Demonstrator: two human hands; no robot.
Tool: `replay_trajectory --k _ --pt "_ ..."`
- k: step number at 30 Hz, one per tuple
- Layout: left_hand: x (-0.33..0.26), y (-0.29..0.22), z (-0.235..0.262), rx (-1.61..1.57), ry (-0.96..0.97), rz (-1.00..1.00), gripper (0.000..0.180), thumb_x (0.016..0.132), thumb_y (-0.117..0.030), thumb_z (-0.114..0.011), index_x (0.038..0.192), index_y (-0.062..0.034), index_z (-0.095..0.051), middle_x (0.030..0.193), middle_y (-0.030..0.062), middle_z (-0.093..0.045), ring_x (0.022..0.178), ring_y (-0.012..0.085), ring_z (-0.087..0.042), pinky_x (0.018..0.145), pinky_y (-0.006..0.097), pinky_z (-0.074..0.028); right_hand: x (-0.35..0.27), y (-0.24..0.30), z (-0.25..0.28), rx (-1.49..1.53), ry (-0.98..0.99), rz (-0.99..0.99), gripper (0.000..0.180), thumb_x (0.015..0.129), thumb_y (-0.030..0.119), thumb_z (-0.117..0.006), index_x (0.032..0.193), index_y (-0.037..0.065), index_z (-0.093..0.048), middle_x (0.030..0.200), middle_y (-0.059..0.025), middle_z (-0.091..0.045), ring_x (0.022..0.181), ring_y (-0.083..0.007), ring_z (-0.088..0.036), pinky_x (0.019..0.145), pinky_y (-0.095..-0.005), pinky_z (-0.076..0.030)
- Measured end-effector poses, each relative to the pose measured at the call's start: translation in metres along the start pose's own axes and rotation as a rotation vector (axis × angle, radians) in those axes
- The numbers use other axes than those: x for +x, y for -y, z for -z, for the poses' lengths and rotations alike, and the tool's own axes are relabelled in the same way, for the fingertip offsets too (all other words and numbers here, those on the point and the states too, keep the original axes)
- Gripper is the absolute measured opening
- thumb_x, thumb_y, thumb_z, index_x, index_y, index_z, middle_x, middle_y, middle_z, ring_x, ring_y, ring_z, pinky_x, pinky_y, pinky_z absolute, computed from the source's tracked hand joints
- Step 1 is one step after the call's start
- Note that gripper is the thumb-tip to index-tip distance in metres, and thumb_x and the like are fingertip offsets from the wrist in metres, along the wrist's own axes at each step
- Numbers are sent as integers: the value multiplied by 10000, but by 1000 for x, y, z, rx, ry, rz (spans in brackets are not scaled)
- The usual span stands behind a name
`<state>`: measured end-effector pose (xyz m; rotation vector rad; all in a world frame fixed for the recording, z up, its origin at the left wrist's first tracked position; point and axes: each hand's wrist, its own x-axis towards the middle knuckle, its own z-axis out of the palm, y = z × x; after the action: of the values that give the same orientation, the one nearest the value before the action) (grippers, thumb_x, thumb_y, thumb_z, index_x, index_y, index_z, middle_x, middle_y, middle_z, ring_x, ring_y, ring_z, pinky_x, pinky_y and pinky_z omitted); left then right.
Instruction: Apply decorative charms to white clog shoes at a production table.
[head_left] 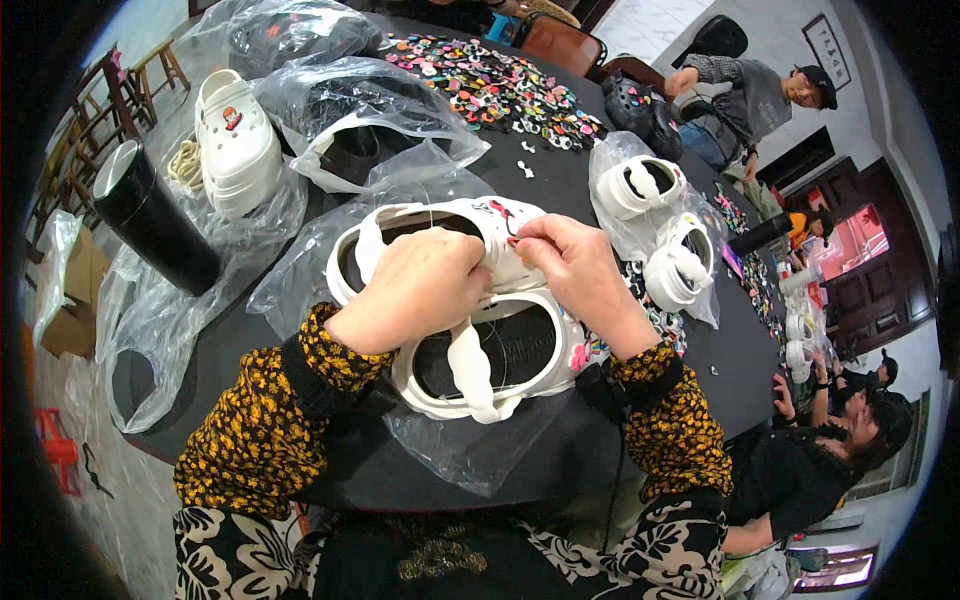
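Note:
A pair of white foam clogs lies on clear plastic in front of me: the near clog (405, 388) and the far clog (343, 285). Colourful charms sit on their uppers, including a pink flower charm (578, 357) on the near one. My left hand (425, 285) is curled over the far clog's opening, its fingertips tucked under and hidden. At the far clog's upper, my right hand (580, 268) pinches a small red charm (513, 241) between thumb and finger. Thin clear loops hang from both clogs.
Many loose colourful charms (480, 85) cover the far side of the black table. On the left are a black bottle (160, 220) and a white clog (238, 140) on plastic. More white clogs (680, 265) lie to the right. Other people (830, 440) sit along the right side.

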<state>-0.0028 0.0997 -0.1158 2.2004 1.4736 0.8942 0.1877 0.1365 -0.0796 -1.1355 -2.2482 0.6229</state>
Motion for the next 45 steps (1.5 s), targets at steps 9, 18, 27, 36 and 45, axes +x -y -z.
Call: replay_trajectory --k 9,18,27,36,45 --pt "-1 -3 2 1 -7 7 202 772 -185 -607 715 7 -632 688 205 -615 706 377 -628 651 464 -482 2 -3 6 -116 72 117 153 838 73 -607 932 -44 -638 886 -218 -649 831 -346 -640 732 -375 -495" --pt "-2 -2 2 -7 4 36 227 784 -215 -624 731 6 -636 682 217 -612 686 392 -625 636 465 -482 1 8 -3 -93 -4 -12 136 834 97 -624 876 -32 -614 817 -220 -642 768 -358 -639 674 -397 -492" --pt "-2 0 2 -2 -16 20 217 786 -202 -620 726 6 -634 681 217 -611 681 385 -626 633 457 -485 -4 0 -5 -178 12 147 141 839 69 -604 927 -34 -644 853 -183 -664 773 -321 -641 693 -373 -491" --pt "-1 0 0 -12 -17 12 212 794 -200 -611 742 4 -632 706 213 -616 717 383 -627 655 465 -483 -1 2 -4 -419 -10 270 99 830 78 -619 875 2 -664 822 -138 -645 782 -307 -605 705 -387 -446" --pt "0 0 -2 -69 31 44 211 798 -166 -594 771 41 -627 718 239 -609 724 400 -622 664 462 -481 -4 0 -6 -297 -19 259 116 801 34 -629 896 -4 -684 816 -127 -652 758 -293 -607 686 -379 -440"
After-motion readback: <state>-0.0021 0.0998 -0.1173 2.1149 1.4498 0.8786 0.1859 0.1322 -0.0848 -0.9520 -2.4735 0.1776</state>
